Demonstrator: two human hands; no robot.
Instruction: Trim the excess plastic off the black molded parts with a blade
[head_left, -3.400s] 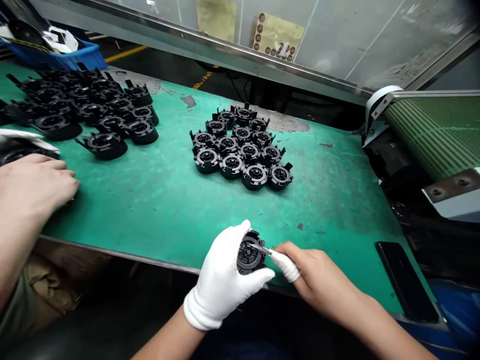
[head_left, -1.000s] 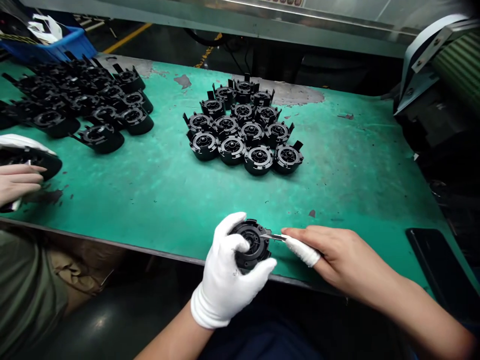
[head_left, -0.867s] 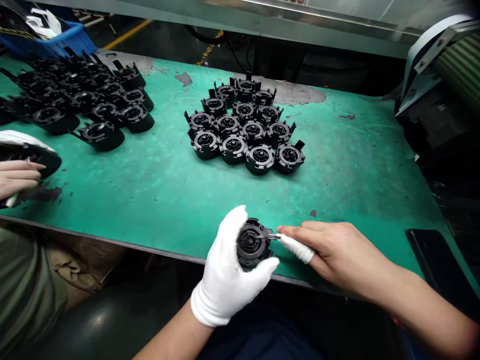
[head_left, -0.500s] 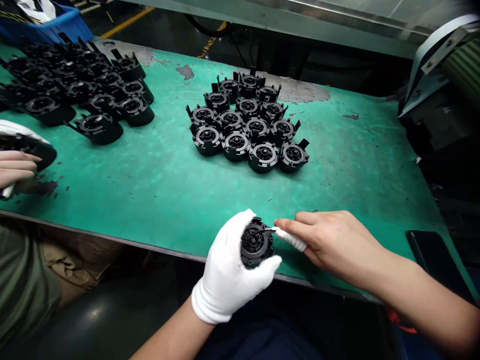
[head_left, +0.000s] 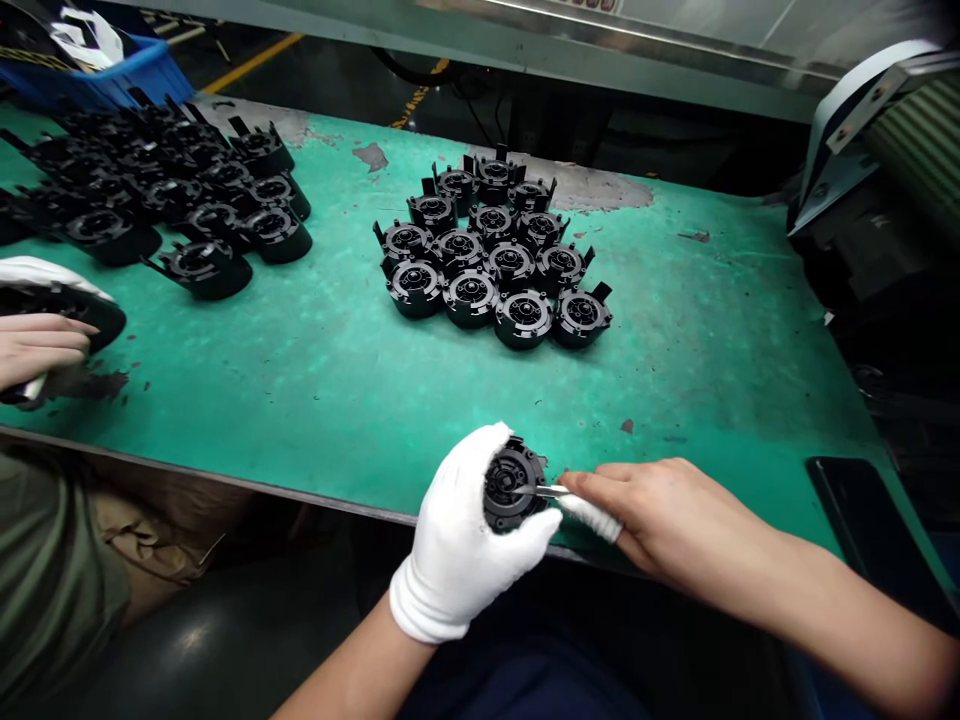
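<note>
My left hand (head_left: 457, 530), in a white glove, is wrapped round a round black plastic part (head_left: 511, 490), its ringed inner face turned up. It holds the part at the table's near edge. My right hand (head_left: 652, 510), mostly bare with white cloth at the thumb, grips a small knife (head_left: 544, 491). The thin pointed blade reaches over the face of the part, its tip near the centre. The knife's handle is hidden in my fingers. Beyond both hands a cluster of similar black housings (head_left: 472, 292) stands close together on the green table (head_left: 330, 370).
More black housings (head_left: 202, 265) crowd the table's left side, before a blue bin (head_left: 142, 75). At the left edge another person's hand (head_left: 41, 345) holds a black part. A dark phone-like slab (head_left: 862, 520) lies at right. Machinery (head_left: 870, 130) stands at the right rear.
The blade has moved from the upper right of the part's face to nearer its centre, lower in view. My right hand has shifted slightly down. The left hand keeps its hold.
</note>
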